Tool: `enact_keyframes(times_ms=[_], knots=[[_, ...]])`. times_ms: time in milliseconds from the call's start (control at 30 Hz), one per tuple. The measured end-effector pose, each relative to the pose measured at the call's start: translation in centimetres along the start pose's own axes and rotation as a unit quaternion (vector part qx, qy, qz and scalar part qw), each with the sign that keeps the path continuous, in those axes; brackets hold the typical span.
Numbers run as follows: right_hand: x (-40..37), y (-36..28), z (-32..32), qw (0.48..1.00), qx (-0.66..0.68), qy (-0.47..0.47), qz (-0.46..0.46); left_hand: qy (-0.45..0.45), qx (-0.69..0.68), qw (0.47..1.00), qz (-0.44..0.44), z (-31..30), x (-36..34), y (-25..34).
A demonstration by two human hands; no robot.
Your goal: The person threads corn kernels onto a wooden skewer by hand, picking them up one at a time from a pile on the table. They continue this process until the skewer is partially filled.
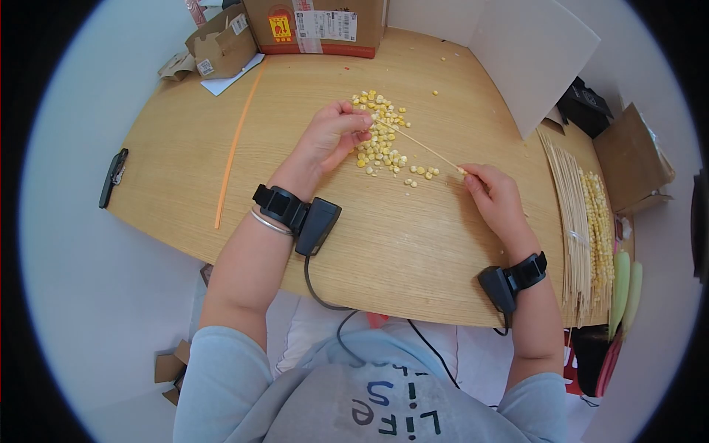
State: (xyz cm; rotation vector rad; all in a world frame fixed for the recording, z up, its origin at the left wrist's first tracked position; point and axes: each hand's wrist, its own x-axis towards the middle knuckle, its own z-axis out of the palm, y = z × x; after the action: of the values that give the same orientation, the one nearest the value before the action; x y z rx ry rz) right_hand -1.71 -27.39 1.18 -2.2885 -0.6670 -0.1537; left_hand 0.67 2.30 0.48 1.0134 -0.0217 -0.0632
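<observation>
A pile of loose yellow corn kernels (382,136) lies on the wooden table (413,244). My left hand (329,136) rests at the pile's left edge, fingers pinched at the tip of a thin bamboo skewer (421,146). The skewer runs down and right across the kernels to my right hand (493,196), which pinches its other end. Whether a kernel sits between my left fingertips is too small to tell. Both wrists carry black strapped devices with cables.
A row of bare skewers (570,221) and skewers threaded with corn (600,229) lies at the table's right edge. Cardboard boxes (314,26) stand at the back, a white board (532,52) leans back right, an orange strip (235,148) lies left, a black clip (113,177) at the left edge.
</observation>
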Motion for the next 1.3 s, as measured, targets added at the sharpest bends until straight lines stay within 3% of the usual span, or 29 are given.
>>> enact_keyframes(times_ms=[367, 1067, 1300], knots=[[-0.1, 0.3, 0.3, 0.999, 0.011, 0.02, -0.03, -0.03, -0.029, 0.999, -0.012, -0.1, 0.1, -0.1], [-0.1, -1.1, 0.1, 1.0, 0.002, -0.011, 0.024, -0.03, -0.045, 0.998, -0.019, 0.1, 0.1, 0.0], [-0.1, -0.9, 0.2, 1.0, -0.009, 0.005, -0.017, -0.032, -0.048, 0.998, -0.016, 0.1, 0.1, -0.1]])
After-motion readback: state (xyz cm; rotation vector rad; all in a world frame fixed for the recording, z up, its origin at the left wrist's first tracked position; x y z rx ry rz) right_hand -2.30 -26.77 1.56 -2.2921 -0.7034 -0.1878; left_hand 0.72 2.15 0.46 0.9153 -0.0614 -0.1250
